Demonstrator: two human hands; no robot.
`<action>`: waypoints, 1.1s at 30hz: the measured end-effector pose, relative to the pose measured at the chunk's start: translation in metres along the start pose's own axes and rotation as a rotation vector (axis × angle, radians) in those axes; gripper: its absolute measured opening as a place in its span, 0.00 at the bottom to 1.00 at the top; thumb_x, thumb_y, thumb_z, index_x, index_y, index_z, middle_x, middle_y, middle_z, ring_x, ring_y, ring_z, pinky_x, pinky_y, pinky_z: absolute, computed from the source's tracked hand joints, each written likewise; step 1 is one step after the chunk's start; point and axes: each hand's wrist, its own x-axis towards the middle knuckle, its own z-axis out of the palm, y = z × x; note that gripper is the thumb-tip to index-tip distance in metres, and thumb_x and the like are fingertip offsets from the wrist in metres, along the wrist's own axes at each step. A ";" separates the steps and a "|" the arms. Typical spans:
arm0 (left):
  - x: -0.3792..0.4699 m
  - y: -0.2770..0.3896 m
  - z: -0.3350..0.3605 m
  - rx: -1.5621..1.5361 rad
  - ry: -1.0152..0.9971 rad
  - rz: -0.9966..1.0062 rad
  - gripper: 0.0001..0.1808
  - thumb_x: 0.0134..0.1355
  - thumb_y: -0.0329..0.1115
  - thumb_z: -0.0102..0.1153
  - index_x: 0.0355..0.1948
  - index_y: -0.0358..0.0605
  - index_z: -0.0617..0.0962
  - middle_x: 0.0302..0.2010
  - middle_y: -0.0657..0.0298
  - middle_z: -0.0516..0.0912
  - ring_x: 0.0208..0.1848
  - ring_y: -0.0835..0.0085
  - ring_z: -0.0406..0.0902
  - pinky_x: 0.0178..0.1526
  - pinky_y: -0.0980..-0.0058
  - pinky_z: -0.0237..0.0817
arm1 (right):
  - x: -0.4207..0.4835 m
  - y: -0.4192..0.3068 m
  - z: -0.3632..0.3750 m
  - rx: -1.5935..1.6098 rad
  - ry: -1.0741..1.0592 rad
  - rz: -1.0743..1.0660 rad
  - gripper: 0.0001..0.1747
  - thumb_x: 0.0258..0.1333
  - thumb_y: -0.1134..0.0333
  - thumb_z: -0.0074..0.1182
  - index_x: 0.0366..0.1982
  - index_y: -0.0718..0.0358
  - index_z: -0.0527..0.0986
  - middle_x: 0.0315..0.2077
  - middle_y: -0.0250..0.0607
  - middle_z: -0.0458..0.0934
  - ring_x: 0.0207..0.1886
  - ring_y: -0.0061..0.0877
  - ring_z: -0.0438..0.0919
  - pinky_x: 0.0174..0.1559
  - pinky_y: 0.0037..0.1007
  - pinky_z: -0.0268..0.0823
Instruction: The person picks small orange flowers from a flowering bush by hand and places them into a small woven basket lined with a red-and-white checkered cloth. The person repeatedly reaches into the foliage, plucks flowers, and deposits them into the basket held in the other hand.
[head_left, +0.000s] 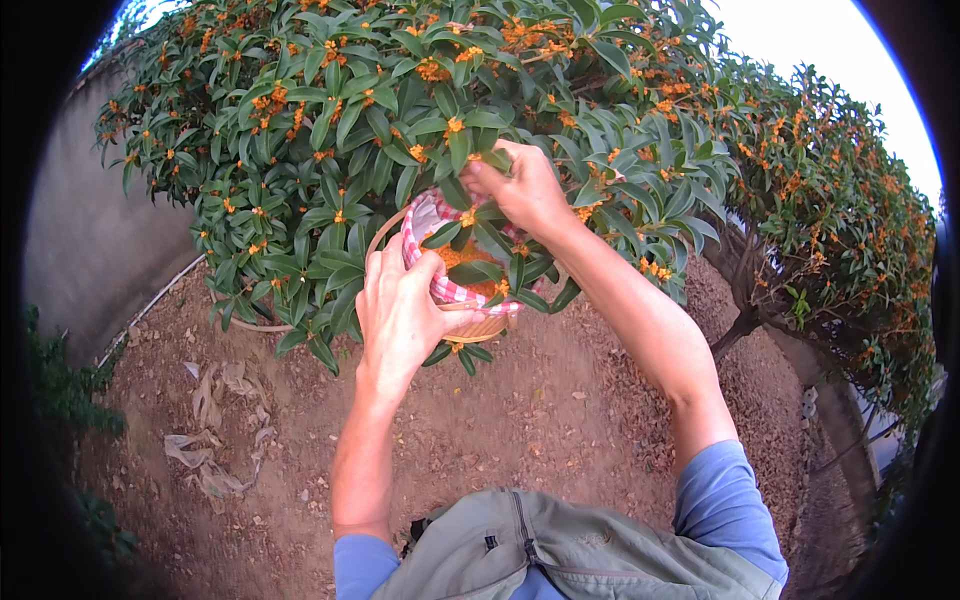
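My left hand (401, 311) grips the near left side of a woven basket (484, 328). A red-and-white gingham cloth liner (459, 294) covers the rim, and loose orange blossoms (454, 255) lie inside. Leafy sprigs hang across the basket's opening and hide part of it. Just above the far rim, my right hand (525, 191) pinches at a small orange flower cluster (474, 157) among the leaves of an osmanthus tree (360, 97). Its fingertips are partly covered by foliage.
Another flowering tree (832, 172) with a dark forked trunk (739, 285) stands to the right. A grey wall (105, 195) rises at the left, with a thin pale pipe (154, 306) along its foot. Torn plastic sheeting (214, 457) lies on the bare soil (480, 435).
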 end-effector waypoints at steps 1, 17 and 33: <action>0.000 0.000 0.001 -0.001 0.002 0.000 0.36 0.31 0.48 0.89 0.40 0.41 0.84 0.63 0.48 0.77 0.61 0.49 0.76 0.53 0.50 0.77 | -0.002 0.003 -0.002 -0.103 -0.009 -0.046 0.13 0.74 0.70 0.59 0.51 0.73 0.81 0.40 0.40 0.88 0.41 0.21 0.86 0.43 0.28 0.79; -0.021 -0.002 0.015 -0.014 -0.004 -0.024 0.37 0.29 0.47 0.90 0.41 0.42 0.85 0.70 0.44 0.74 0.64 0.47 0.76 0.59 0.50 0.76 | -0.020 0.008 -0.014 -0.025 -0.072 0.248 0.12 0.62 0.68 0.69 0.42 0.69 0.85 0.33 0.38 0.89 0.32 0.23 0.83 0.39 0.33 0.76; -0.028 0.006 0.018 -0.031 -0.026 -0.056 0.36 0.26 0.42 0.91 0.39 0.40 0.85 0.70 0.43 0.76 0.63 0.48 0.77 0.62 0.53 0.74 | -0.010 -0.011 -0.001 -0.786 -0.076 0.116 0.23 0.55 0.63 0.68 0.53 0.64 0.84 0.40 0.61 0.87 0.49 0.53 0.85 0.53 0.47 0.77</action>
